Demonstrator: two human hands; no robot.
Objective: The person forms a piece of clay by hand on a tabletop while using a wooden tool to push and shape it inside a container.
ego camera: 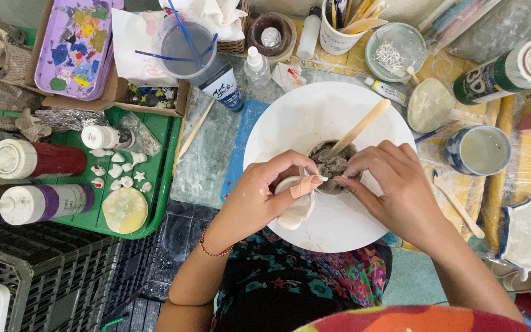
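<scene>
Together, both sets of fingertips met over a small cup [333,167] of grey, lumpy paste, which sat near the middle of a white plate [290,120]. I read the left hand [259,197] as grasping a white clay piece [296,209]: fingers curled around its smooth, rounded shell, thumb pressed on top. One finger carried a tan bandage [304,185]. The right hand [388,184] was pinched, thumb and forefinger closed at the cup's near rim beside the piece; whether they held a bit of paste, I could not tell. Holding the piece just beside the cup kept the paste within short reach, as I judged it.

A wooden stick [361,127] leaned in the cup, its flat end raised toward the plate's far rim, apparently left ready for stirring. The plate caught spills and gave a smooth, hard base.

Further out, a blue-and-white mug [479,150] of cloudy liquid stood to the right. A green tray [161,184] to the left held small white shapes [118,169] and capped bottles [38,158]. A purple palette [75,46] with paint blots lay at the far left.
</scene>
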